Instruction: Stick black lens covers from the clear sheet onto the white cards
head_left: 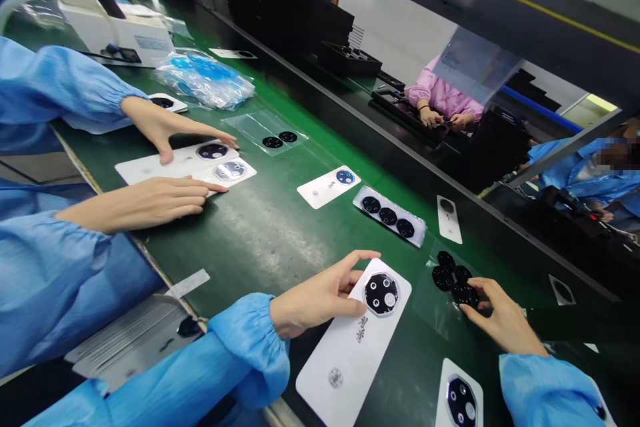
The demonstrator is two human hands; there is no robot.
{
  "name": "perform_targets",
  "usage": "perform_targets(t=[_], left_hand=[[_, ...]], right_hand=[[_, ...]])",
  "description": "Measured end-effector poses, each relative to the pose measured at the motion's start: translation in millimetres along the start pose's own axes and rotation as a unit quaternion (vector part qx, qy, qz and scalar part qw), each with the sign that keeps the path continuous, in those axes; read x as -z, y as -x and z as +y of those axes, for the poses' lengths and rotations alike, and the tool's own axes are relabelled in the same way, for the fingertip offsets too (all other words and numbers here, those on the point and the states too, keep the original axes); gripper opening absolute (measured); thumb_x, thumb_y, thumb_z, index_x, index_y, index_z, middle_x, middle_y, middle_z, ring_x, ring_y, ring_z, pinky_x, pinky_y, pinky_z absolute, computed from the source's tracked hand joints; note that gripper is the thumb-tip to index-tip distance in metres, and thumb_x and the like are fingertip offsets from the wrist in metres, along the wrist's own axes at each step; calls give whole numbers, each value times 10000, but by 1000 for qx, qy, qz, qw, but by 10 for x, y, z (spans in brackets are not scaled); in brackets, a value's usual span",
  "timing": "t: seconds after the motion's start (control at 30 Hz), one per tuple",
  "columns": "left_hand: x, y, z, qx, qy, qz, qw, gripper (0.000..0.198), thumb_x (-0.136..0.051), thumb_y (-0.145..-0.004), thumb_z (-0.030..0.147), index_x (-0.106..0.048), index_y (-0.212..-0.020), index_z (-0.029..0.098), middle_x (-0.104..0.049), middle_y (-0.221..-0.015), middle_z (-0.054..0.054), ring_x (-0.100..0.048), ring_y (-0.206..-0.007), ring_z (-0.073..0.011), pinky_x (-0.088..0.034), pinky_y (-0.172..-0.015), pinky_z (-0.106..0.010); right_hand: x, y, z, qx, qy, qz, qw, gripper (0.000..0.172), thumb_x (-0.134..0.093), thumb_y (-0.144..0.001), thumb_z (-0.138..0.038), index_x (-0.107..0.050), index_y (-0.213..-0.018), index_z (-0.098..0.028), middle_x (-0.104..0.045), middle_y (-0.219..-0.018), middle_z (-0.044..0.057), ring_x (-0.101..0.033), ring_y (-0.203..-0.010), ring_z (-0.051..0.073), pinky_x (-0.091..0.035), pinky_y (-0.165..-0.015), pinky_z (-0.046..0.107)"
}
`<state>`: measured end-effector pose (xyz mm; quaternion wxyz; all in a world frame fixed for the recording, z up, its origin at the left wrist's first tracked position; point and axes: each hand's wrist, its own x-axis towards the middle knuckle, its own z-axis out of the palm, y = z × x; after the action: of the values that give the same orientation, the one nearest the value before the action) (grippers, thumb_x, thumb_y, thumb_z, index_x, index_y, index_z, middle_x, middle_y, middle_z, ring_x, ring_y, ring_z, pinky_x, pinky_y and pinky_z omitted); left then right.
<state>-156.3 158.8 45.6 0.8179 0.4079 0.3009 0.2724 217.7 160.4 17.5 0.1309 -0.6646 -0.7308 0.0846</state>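
My left hand (320,293) grips the upper left edge of a white phone back cover (350,347) lying on the green belt (270,227). Thumb and fingers curl round the edge beside its black camera ring (381,293). My right hand (500,320) reaches onto a clear film sheet (435,307) and pinches one of several loose black camera lens discs (455,279). A second white cover (460,397) with a black camera ring lies just below my right wrist.
A co-worker's two hands (165,160) in blue sleeves press on white covers (175,163) at the left. Further along the belt lie a strip of three black discs (389,216), more white covers (327,187), a film with two discs (280,140) and a plastic bag (205,77). Other people sit across the line.
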Motion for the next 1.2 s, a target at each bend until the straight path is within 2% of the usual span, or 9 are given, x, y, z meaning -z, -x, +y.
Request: perform_targets(t=[0.13,0.23,0.33,0.43,0.5,0.67,1.2], left_hand=[[-157,-16,-91,-13,2,17,1000,632,-571,-762,149,-268,-1305,264,-603,-1117,-57,-617,-872,-189,-480,-736,-327],[-293,-34,-169,-21,-13,27,999,560,-501,-802,149,-276,-1305,246,-611,-1075,-54,-598,-908,-186,-455,-784,-331],[-413,-59,-241,-33,-24,19,999,548,-482,-818,166,-260,-1313,238,-604,-1102,-64,-586,-916,-185,-441,-801,-330],[-502,-90,-306,-49,-27,9,998,550,-472,-826,187,-241,-1323,235,-593,-1135,-76,-584,-885,-181,-438,-770,-320],[-542,-111,-343,-50,-34,1,998,549,-476,-825,191,-248,-1323,233,-591,-1139,-78,-580,-851,-175,-436,-742,-311],[-586,-146,-394,-54,-21,-21,998,532,-489,-824,201,-274,-1310,221,-593,-1122,-79,-573,-814,-159,-434,-720,-296],[-588,-157,-394,-53,-10,-30,998,525,-519,-825,242,-296,-1301,247,-606,-1098,-74,-583,-766,-150,-431,-669,-274]], right_hand=[[231,-10,-111,-44,-13,3,999,369,-521,-764,-486,-533,-1016,-217,-547,-1076,80,-593,-969,257,-568,-715,377],[462,68,-450,-38,1,-4,999,357,-545,-781,-463,-514,-1051,-232,-526,-1096,75,-609,-852,215,-564,-672,351],[581,241,-963,38,-10,-14,999,326,-538,-823,-383,-475,-1117,-256,-523,-1040,57,-580,-688,152,-544,-636,319],[521,425,-1390,119,-35,-56,991,300,-531,-826,-259,-458,-1117,-246,-523,-996,48,-566,-705,148,-533,-624,292],[432,510,-1530,139,-33,-58,988,309,-525,-826,-226,-443,-1123,-233,-513,-990,55,-567,-762,164,-531,-623,290],[305,580,-1519,141,-21,-43,989,333,-514,-836,-213,-410,-1151,-212,-477,-1008,73,-547,-877,194,-530,-707,335],[300,584,-1505,150,-22,-38,988,334,-509,-849,-250,-416,-1168,-215,-496,-1026,85,-557,-897,205,-534,-718,335]])
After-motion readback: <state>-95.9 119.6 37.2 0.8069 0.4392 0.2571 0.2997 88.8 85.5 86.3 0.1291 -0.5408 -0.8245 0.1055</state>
